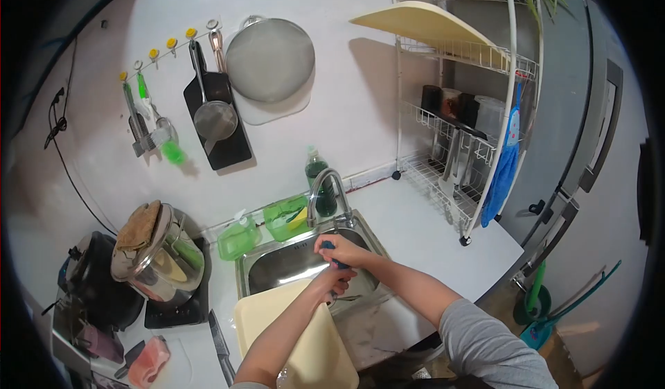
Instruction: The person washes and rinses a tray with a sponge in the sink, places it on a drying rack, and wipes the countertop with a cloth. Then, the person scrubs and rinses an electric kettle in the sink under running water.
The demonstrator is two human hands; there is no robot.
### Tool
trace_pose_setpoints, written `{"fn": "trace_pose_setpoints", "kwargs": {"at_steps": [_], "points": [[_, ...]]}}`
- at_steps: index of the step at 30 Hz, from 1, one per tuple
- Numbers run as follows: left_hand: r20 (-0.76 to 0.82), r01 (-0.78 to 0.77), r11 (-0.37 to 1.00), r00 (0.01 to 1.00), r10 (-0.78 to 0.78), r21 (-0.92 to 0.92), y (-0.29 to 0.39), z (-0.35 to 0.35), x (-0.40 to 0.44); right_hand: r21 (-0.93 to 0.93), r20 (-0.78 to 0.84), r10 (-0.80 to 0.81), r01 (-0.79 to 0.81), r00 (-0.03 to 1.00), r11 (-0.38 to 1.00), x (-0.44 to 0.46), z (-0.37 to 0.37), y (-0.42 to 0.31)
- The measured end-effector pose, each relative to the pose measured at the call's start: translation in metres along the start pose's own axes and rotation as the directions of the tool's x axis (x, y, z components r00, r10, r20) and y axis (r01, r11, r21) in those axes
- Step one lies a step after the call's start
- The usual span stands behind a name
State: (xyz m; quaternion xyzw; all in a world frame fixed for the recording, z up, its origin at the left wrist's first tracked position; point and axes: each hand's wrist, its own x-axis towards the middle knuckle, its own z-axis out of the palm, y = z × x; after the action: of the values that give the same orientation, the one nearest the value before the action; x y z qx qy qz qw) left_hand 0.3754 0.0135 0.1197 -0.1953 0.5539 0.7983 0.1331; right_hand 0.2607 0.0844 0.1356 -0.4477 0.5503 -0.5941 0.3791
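Note:
Over the steel sink (277, 271), both of my hands are close together. My right hand (344, 252) is closed around a small dark blue object (328, 245), partly hidden by the fingers; its kind is unclear. Just below it, my left hand (334, 283) is closed at the lower end of the same blue object. Something small and shiny shows under the left fingers, too small to name. A cream cutting board (315, 351) lies under my left forearm, overlapping the sink's near edge. The curved faucet (325, 175) rises behind my hands.
Left of the board lies a large knife (222, 347). A steel pot (163, 257) stands on a black cooktop (176, 313). Green containers (285, 217) and a dark green bottle (318, 181) line the wall. A wire rack (443, 181) stands at the right.

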Motion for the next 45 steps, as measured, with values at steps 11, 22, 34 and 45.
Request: {"fn": "trace_pose_setpoints", "kwargs": {"at_steps": [11,22,34,45], "points": [[-0.032,-0.147,0.131,0.537,0.843,0.98,-0.035,-0.05,0.075,-0.472,-0.603,-0.347,0.029,0.718,0.881,0.053,0.01,0.077],[-0.104,-0.058,0.185,0.645,0.757,0.981,-0.044,-0.044,0.08,-0.575,-0.713,-0.182,-0.415,0.677,0.705,0.051,-0.024,0.146],[-0.029,-0.571,0.37,0.517,0.856,0.732,0.005,-0.029,0.037,-0.749,-0.439,-0.516,0.018,0.735,0.663,-0.007,0.006,-0.002],[0.163,-0.563,0.141,0.455,0.875,0.814,0.028,0.092,-0.055,-0.608,-0.36,-0.303,0.025,0.883,0.794,-0.19,-0.033,-0.089]]}}
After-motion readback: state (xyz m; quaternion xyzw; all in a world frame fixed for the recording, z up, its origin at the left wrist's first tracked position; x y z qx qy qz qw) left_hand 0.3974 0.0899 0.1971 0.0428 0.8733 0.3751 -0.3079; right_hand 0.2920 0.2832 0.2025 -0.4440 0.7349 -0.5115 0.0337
